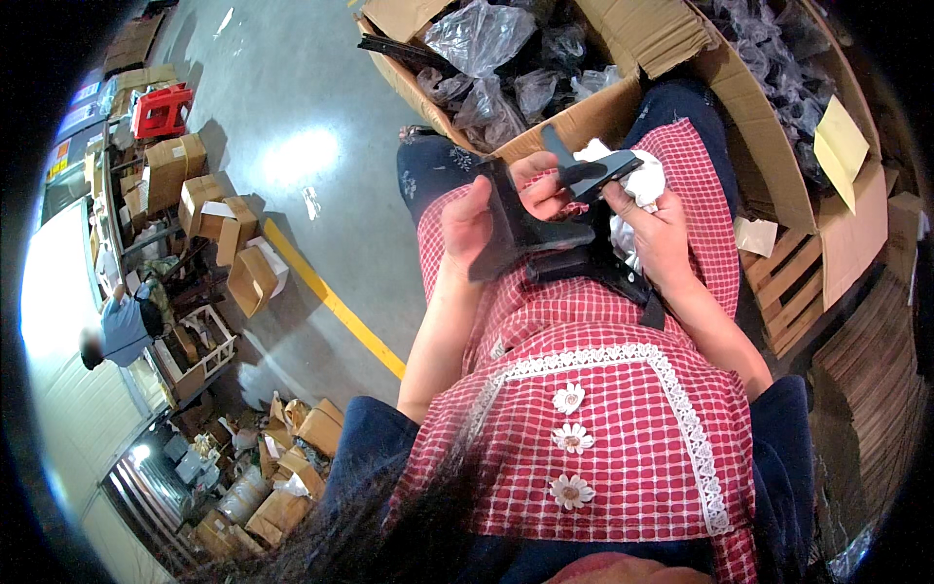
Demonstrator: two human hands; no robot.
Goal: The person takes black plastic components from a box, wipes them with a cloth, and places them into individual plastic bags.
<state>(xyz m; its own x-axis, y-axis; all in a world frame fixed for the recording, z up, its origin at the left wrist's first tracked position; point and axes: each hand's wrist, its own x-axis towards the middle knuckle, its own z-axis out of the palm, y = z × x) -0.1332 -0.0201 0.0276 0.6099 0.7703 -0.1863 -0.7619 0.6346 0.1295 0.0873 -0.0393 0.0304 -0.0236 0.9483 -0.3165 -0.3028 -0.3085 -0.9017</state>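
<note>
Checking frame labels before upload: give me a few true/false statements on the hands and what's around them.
1. The left hand grips a black angled part. True.
2. The right hand is empty. False: it holds a white cloth by a dark flat piece.
3. The cardboard box ahead holds plastic-bagged parts. True.
4. The floor stripe is red. False: it is yellow.
5. The apron is plain blue. False: red and white checks.

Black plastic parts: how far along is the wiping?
No finished pile is visible. In hand: the left hand holds a black part on the lap while the right hand holds a white cloth. The cardboard box ahead holds many bagged parts.
</note>
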